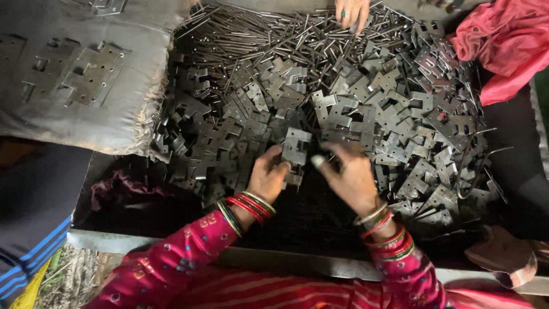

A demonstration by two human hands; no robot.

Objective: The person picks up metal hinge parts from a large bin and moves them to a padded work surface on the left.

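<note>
Left hand [267, 174] grips a flat grey notched metal hinge leaf [296, 147] above the dark tray's near edge; right hand [347, 171] pinches at its side. A few finished hinges [86, 71] lie on the grey cloth; a big loose leaf heap [366, 109] and thin steel pins [257, 34] remain.

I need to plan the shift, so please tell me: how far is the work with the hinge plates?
Done: a few joined hinges lie on the grey cloth at upper left. In hand: the left hand holds a hinge plate, and the right hand works at it. Left: a big pile of loose plates and many pins remain. Another person's hand reaches into the pins.
</note>
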